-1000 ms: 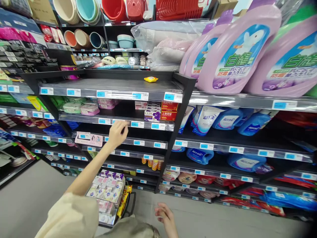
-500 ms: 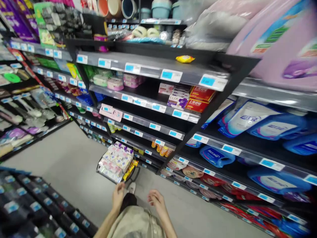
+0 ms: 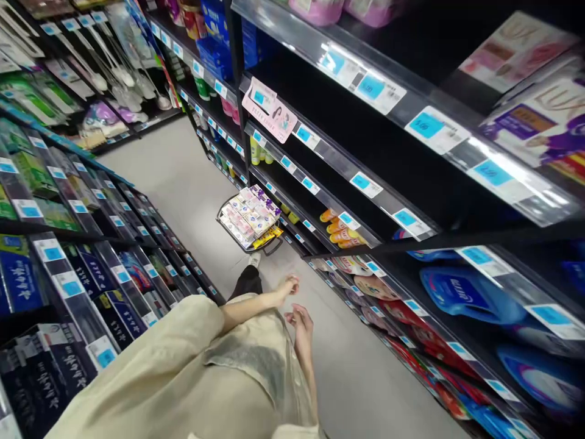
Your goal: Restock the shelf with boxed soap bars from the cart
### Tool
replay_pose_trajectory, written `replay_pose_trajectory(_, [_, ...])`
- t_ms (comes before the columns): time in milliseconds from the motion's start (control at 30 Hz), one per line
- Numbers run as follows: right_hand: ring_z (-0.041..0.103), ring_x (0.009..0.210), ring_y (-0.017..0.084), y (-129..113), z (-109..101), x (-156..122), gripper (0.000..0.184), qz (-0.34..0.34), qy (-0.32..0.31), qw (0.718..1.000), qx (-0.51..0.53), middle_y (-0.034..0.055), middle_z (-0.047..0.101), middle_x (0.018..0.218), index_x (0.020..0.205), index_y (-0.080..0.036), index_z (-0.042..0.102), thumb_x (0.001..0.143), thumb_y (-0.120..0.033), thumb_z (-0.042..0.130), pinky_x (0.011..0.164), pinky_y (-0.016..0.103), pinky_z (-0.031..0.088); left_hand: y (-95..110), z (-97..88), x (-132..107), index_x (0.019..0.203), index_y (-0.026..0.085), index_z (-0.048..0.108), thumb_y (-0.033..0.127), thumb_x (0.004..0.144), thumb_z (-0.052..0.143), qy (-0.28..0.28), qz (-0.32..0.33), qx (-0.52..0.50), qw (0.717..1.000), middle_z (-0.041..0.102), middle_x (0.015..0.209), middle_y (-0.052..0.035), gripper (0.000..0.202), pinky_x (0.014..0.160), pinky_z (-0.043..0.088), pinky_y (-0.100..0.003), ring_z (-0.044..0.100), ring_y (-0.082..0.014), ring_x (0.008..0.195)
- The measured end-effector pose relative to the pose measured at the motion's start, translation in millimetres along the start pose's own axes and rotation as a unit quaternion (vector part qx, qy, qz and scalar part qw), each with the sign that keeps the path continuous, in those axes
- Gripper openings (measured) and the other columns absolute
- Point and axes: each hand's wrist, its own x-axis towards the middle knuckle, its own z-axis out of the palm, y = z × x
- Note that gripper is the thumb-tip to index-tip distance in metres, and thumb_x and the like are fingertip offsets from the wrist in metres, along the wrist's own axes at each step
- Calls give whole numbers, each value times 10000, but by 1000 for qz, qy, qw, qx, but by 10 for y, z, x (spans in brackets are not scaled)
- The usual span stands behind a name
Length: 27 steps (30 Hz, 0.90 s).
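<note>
My left hand (image 3: pixel 287 288) hovers over the aisle floor in front of my body, its fingers loosely curled and holding nothing that I can see. Just below and to its right is my right hand (image 3: pixel 300 322), also bent loosely at the fingers, with nothing visible in it. The two hands are close together but apart. Beyond them a dark-rimmed basket (image 3: pixel 243 246) stands on the floor, packed with white, pink and purple soap boxes (image 3: pixel 250 213). A yellow packet (image 3: pixel 267 236) lies along its near side, by the handle (image 3: pixel 273 247).
To the right runs a tall shelf with LUX boxes (image 3: pixel 539 116), orange bottles (image 3: pixel 340 231), blue detergent bottles (image 3: pixel 470 296) and a pink sign (image 3: pixel 269 110). Shelves with dark blue boxes (image 3: pixel 46 360) line the left. Grey floor (image 3: pixel 159 158) runs between them.
The view has swung right and come closer to the shelf. My hands have drawn nearer each other, the left arm now reaching across my body. The basket sits higher in view.
</note>
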Motion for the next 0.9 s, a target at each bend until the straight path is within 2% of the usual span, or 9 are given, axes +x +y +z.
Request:
replay_pose_trajectory(100, [726, 750, 237, -104, 104, 84, 529, 15, 27, 1000, -8, 27, 764, 723, 940, -192, 722, 648, -609, 866, 740, 362, 548, -24, -6, 30, 913, 165, 676, 264, 826, 682, -57, -18, 52, 997, 644, 684, 1, 133, 617, 465, -238, 614, -136, 627])
replay_pose_trajectory(200, [738, 766, 239, -236, 282, 232, 518, 34, 28, 999, -23, 52, 800, 816, 951, -195, 723, 647, -588, 867, 734, 356, 546, 144, -227, 219, 907, 163, 695, 218, 829, 699, -62, -11, 112, 992, 685, 743, -17, 96, 666, 513, -266, 640, -153, 677])
replay_pose_trajectory(300, [749, 785, 245, -375, 510, 430, 517, 53, 15, 998, -40, 62, 814, 863, 977, -197, 736, 658, -586, 856, 739, 354, 555, 441, -640, 512, 870, 156, 698, 172, 848, 734, -25, 11, 184, 982, 705, 820, -32, 45, 834, 569, -331, 669, -180, 787])
replay_pose_trajectory(400, [743, 780, 240, -512, 764, 647, 538, 76, -2, 995, -61, 64, 816, 870, 969, -195, 737, 635, -597, 864, 732, 347, 553, 762, -1196, 789, 916, 143, 702, 228, 910, 776, 26, 36, 252, 967, 724, 1028, -61, 112, 1016, 556, -416, 683, -213, 1010])
replay_pose_trajectory(500, [739, 776, 237, -625, 994, 835, 558, 94, -17, 992, -81, 73, 819, 874, 979, -180, 731, 641, -602, 869, 737, 350, 546, 1062, -1789, 1039, 1029, 145, 705, 325, 973, 757, 83, 34, 308, 947, 700, 1203, -88, 195, 1067, 542, -461, 658, -236, 1148])
replay_pose_trajectory(633, [743, 786, 247, -674, 1170, 991, 620, 123, -14, 987, -100, 86, 826, 891, 983, -173, 737, 621, -652, 893, 753, 366, 550, 1441, -2462, 1456, 1181, 142, 678, 343, 995, 720, 150, -7, 375, 915, 671, 1283, -117, 277, 1081, 532, -465, 656, -261, 1187])
replay_pose_trajectory(767, [759, 788, 264, -598, 1186, 1026, 685, 167, 2, 978, -124, 81, 833, 904, 954, -204, 760, 553, -737, 914, 747, 377, 578, 1757, -2886, 1967, 1360, 123, 589, 252, 958, 713, 201, -37, 430, 879, 580, 1456, -224, 440, 1141, 481, -459, 576, -353, 1367])
replay_pose_trajectory(900, [783, 787, 306, -477, 1107, 996, 646, 187, 12, 969, -161, 75, 836, 874, 899, -251, 782, 564, -792, 887, 722, 409, 603, 1936, -3065, 2466, 1517, 107, 460, 281, 966, 695, 231, -29, 468, 852, 443, 1601, -269, 624, 1187, 439, -497, 429, -405, 1503])
